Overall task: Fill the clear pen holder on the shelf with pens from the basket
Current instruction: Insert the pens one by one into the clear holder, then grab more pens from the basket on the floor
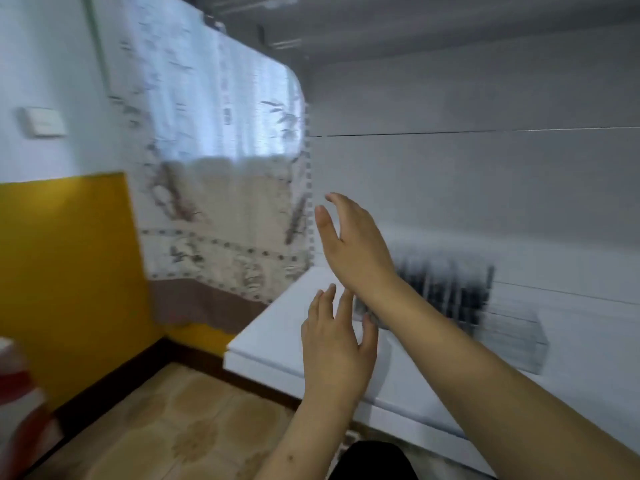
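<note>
The picture is smeared by motion. A clear, ribbed basket (pixel 512 327) sits on a white shelf (pixel 277 327), against the white wall. Dark, blurred shapes inside it look like pens (pixel 446 292). My right hand (pixel 353 240) is raised in front of the basket's left end, fingers spread, holding nothing. My left hand (pixel 336 344) hovers lower, over the shelf's front part, open and empty too. The clear pen holder does not show in this view.
A patterned curtain (pixel 221 168) hangs over a window at the left. Below it the wall is yellow (pixel 69 254). Tan tiled floor (pixel 180 427) lies beside the shelf. A red and white object (pixel 17 393) sits at the far left edge.
</note>
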The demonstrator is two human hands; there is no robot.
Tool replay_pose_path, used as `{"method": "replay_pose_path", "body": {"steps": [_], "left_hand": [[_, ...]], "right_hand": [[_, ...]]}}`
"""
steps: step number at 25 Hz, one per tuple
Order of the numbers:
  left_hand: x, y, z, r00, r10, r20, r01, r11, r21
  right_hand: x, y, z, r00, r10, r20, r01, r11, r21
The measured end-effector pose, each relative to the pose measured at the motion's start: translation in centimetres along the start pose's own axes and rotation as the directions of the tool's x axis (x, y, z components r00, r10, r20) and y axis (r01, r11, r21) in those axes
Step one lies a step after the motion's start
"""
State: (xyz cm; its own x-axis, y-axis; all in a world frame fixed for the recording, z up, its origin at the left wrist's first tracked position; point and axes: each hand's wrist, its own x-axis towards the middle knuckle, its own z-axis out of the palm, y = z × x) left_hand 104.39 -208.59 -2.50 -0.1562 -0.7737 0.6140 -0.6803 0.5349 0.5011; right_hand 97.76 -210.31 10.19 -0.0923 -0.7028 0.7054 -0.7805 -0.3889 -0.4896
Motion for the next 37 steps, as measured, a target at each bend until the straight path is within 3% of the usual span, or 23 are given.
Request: {"method": "replay_pose_path", "body": {"steps": [5, 8, 11, 15, 18, 22, 26, 28, 32, 35, 37], "left_hand": [[-3.9, -9.0, -7.4, 0.957, -0.26, -0.127, 0.281, 0.941, 0.191], [-7.4, -13.7, -11.9, 0.875, -0.43, -0.222, 0.475, 0.85, 0.226], [-12.0, -17.9, -15.8, 0.81, -0.52, -0.272, 0.584, 0.761, 0.284], [-19.7, -23.8, -19.3, 0.649, -0.726, -0.229, 0.76, 0.602, 0.246], [-26.2, -28.5, -19.8, 0.429, -0.888, -0.166, 0.9, 0.406, 0.157], [-33.8, -33.8, -16.8, 0.009, -0.999, -0.035, 0.996, 0.006, 0.086], [-40.5, -39.9, -12.1, -0.256, -0.961, 0.109, 0.965, -0.248, 0.081], [-42.5, -43.5, -9.6, -0.336, -0.926, 0.17, 0.942, -0.325, 0.09], [-44.9, -50.8, -4.4, -0.403, -0.861, 0.311, 0.915, -0.388, 0.113], [-46.0, -54.0, -1.2, -0.481, -0.788, 0.385, 0.871, -0.481, 0.102], [-47.4, -55.8, 1.2, -0.491, -0.784, 0.379, 0.867, -0.484, 0.122]], "right_hand": [[-1.9, -9.7, 10.1, 0.963, -0.189, 0.192, 0.141, 0.961, 0.236], [-4.7, -14.9, 15.2, 0.886, -0.315, 0.341, 0.191, 0.917, 0.352], [-7.5, -18.5, 19.7, 0.805, -0.399, 0.44, 0.2, 0.879, 0.432], [-12.4, -21.9, 26.2, 0.673, -0.462, 0.577, 0.132, 0.843, 0.521], [-17.6, -22.7, 32.1, 0.528, -0.455, 0.717, 0.033, 0.855, 0.518], [-25.1, -19.6, 41.6, 0.275, -0.266, 0.924, -0.141, 0.939, 0.313], [-32.2, -13.9, 49.9, -0.044, 0.052, 0.998, -0.08, 0.995, -0.056], [-36.0, -10.7, 53.7, -0.159, 0.179, 0.971, -0.008, 0.983, -0.182], [-43.8, -5.1, 61.0, -0.261, 0.441, 0.859, 0.068, 0.896, -0.44], [-46.9, -2.4, 64.2, -0.281, 0.538, 0.795, 0.022, 0.831, -0.555], [-48.5, -0.8, 66.2, -0.245, 0.564, 0.789, -0.056, 0.804, -0.592]]}}
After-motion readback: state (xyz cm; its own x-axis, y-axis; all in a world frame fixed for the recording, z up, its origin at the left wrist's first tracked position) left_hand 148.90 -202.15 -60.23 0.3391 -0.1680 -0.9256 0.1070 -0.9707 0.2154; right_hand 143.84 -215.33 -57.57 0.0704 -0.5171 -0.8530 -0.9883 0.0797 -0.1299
